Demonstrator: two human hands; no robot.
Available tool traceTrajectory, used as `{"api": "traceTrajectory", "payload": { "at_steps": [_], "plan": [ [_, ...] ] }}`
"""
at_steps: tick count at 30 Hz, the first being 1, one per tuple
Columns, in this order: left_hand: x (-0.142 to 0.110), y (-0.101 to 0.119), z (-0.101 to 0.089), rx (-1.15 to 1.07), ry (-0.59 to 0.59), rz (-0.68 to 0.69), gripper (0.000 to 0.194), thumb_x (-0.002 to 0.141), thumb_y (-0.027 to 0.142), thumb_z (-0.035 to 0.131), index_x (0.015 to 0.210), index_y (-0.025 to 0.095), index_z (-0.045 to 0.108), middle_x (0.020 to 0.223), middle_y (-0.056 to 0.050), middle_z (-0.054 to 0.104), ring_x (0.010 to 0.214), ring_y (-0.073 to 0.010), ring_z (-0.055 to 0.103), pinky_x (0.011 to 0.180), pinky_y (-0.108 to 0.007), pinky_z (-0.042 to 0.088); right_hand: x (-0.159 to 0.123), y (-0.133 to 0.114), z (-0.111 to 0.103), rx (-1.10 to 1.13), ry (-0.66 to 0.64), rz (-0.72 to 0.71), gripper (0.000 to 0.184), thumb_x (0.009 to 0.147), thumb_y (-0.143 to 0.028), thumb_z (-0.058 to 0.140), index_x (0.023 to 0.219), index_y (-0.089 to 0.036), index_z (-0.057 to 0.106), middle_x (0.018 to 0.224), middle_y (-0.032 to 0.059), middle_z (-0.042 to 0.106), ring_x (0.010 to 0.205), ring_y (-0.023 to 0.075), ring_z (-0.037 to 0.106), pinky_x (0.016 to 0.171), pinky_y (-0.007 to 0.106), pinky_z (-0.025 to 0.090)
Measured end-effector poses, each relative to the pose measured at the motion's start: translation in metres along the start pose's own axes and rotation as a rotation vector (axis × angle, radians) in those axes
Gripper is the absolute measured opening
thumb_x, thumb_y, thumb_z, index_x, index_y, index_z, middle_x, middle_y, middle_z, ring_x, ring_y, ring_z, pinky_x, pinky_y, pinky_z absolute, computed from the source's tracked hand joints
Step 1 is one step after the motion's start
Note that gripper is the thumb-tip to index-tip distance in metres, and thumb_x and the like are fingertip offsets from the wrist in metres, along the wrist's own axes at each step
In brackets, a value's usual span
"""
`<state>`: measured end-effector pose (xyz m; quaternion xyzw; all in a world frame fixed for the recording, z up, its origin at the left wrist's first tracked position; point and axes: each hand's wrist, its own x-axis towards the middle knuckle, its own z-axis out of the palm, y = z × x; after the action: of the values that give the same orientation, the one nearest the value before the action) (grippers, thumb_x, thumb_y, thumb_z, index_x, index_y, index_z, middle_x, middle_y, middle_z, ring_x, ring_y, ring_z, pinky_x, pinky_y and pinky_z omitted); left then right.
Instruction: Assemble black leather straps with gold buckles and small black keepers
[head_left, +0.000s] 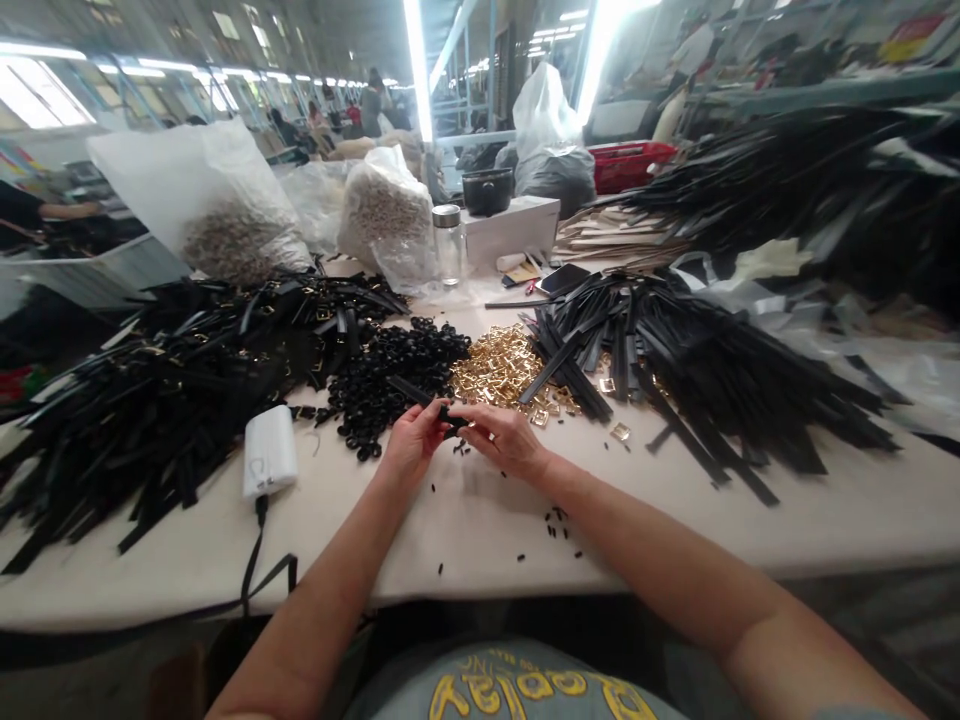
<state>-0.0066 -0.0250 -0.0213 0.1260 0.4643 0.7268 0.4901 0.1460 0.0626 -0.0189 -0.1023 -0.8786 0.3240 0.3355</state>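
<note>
Black strap (406,388) over the tabletop (480,528), beside heaped black loops (394,350): my left hand (414,440) pinches it between bent fingers; I cannot tell whether my right hand (511,440) grips it. A loose pinch could let it slip, scattering the small black pieces (521,557) nearby.

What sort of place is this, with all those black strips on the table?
Most likely a factory workshop: heaps of black strips and a pile of gold-coloured buckle-like pieces lie on the table, and long tube lights hang over a large hall beyond.
</note>
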Motion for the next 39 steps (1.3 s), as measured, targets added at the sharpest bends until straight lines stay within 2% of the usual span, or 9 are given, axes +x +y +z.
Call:
{"api": "traceTrajectory", "payload": {
  "at_steps": [3,6,9,12,20,27,31,39],
  "plan": [
    [-0.003,0.001,0.003,-0.001,-0.009,-0.033,0.031,0.065,0.029,0.085,0.086,0.011,0.071,0.077,-0.004,0.070,0.057,-0.0078,0.062,0.049,-0.014,0.051,0.001,-0.002,-0.002,0.009,-0.010,-0.005,0.023,0.097,-0.031,0.049,0.108,-0.019,0.066,0.100,0.0064,0.066,0.076,0.0122,0.059,0.075,0.024,0.047],
    [-0.006,0.003,0.006,0.011,0.006,-0.076,0.025,0.073,0.030,0.080,0.086,0.011,0.072,0.075,-0.004,0.069,0.056,-0.0077,0.061,0.048,-0.014,0.051,0.001,0.001,-0.001,0.057,-0.007,0.010,0.020,0.096,-0.032,0.052,0.100,-0.018,0.066,0.090,0.0047,0.065,0.069,0.0114,0.057,0.067,0.023,0.046],
    [-0.007,0.004,0.007,0.025,-0.001,-0.103,0.023,0.080,0.033,0.074,0.087,0.010,0.072,0.075,-0.005,0.070,0.057,-0.0081,0.062,0.051,-0.015,0.053,-0.001,0.007,0.003,0.120,0.000,0.104,0.019,0.092,-0.034,0.056,0.091,-0.018,0.065,0.076,0.0018,0.062,0.061,0.0102,0.055,0.059,0.021,0.044],
    [-0.007,0.004,0.007,0.044,-0.027,-0.096,0.025,0.081,0.034,0.072,0.089,0.011,0.072,0.075,-0.005,0.070,0.057,-0.0086,0.063,0.052,-0.016,0.053,-0.002,0.011,0.007,0.221,-0.001,0.243,0.018,0.089,-0.035,0.058,0.087,-0.017,0.061,0.071,-0.0001,0.061,0.055,0.0098,0.056,0.054,0.020,0.044],
    [-0.010,0.003,0.009,0.090,-0.038,-0.086,0.029,0.072,0.036,0.079,0.087,0.012,0.072,0.073,-0.005,0.069,0.060,-0.0099,0.063,0.054,-0.016,0.052,0.001,0.004,0.009,0.368,0.062,0.426,0.016,0.082,-0.032,0.059,0.080,-0.018,0.051,0.066,-0.0031,0.058,0.051,0.0099,0.057,0.048,0.020,0.044],
    [-0.013,0.002,0.011,0.137,-0.004,0.000,0.040,0.058,0.040,0.087,0.083,0.013,0.074,0.074,-0.003,0.069,0.058,-0.0067,0.058,0.051,-0.014,0.046,0.004,-0.008,0.004,0.416,0.055,0.463,0.019,0.083,-0.033,0.058,0.077,-0.018,0.049,0.063,-0.0041,0.054,0.051,0.0090,0.057,0.048,0.019,0.046],
    [-0.012,0.000,0.010,0.118,0.004,0.003,0.040,0.055,0.039,0.089,0.083,0.013,0.074,0.075,-0.003,0.069,0.057,-0.0064,0.057,0.051,-0.015,0.047,0.006,-0.011,0.003,0.497,0.077,0.506,0.022,0.082,-0.036,0.059,0.077,-0.018,0.048,0.063,-0.0047,0.052,0.052,0.0092,0.057,0.048,0.019,0.048],
    [-0.011,-0.003,0.013,0.104,0.000,0.006,0.042,0.050,0.037,0.091,0.080,0.013,0.075,0.079,-0.003,0.069,0.057,-0.0049,0.055,0.054,-0.015,0.047,0.006,-0.002,0.008,0.653,-0.004,0.577,0.028,0.077,-0.040,0.067,0.079,-0.018,0.049,0.067,-0.0032,0.058,0.056,0.0086,0.057,0.054,0.020,0.054]
  ]
}}
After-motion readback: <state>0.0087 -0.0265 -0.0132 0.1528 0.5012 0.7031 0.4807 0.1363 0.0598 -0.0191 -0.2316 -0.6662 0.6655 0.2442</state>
